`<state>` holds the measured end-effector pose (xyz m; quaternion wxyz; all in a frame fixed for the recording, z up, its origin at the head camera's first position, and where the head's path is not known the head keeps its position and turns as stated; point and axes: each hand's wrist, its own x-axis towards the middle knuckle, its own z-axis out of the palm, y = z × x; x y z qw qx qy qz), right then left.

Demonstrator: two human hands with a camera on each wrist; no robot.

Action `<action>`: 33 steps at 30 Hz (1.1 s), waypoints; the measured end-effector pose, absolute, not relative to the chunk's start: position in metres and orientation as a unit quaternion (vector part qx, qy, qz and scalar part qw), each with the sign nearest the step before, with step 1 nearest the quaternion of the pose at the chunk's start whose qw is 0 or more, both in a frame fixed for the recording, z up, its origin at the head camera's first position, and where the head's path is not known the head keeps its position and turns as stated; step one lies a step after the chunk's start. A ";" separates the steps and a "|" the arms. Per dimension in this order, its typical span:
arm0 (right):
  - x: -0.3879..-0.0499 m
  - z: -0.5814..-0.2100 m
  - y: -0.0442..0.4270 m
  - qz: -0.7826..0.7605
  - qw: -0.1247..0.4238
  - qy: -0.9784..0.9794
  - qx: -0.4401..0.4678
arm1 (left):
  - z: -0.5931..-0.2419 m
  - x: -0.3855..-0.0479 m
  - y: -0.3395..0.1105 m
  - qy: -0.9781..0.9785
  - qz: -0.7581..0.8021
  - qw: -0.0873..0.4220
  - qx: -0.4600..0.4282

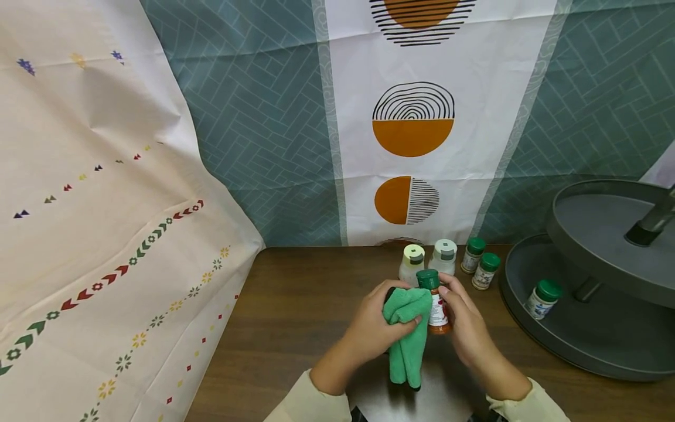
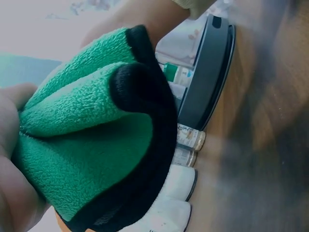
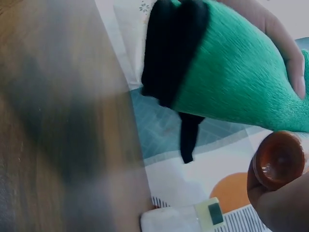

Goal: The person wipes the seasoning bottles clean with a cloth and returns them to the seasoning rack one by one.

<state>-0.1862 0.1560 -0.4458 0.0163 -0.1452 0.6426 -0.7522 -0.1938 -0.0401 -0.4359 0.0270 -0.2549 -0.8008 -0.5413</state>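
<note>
My left hand grips a folded green cloth with black edging; its lower end hangs down over the table. Beside it, my right hand holds a spice jar with a green lid, a white label and reddish contents. The jar is upright, off the table, and the cloth is against or very near its left side. From the right wrist view, the underside of the jar shows next to the cloth. In the left wrist view the cloth hides the jar.
Two white bottles stand at the back of the wooden table. Right of them are two green-lidded jars. A dark two-tier round stand is at the right, with another green-lidded jar on its lower tier. Patterned fabric hangs behind.
</note>
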 end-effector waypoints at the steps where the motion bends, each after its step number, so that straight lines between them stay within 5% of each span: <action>1: -0.186 -0.445 0.157 -0.754 0.013 0.640 -0.147 | -0.437 -0.193 -0.039 -0.803 -0.532 0.023 -0.270; 11: -0.187 -0.440 0.163 -0.785 0.001 0.603 -0.141 | -0.439 -0.190 -0.033 -0.803 -0.495 -0.030 -0.330; 33: -0.184 -0.439 0.151 -0.734 0.043 0.675 -0.062 | -0.429 -0.193 -0.041 -0.769 -0.609 0.072 -0.180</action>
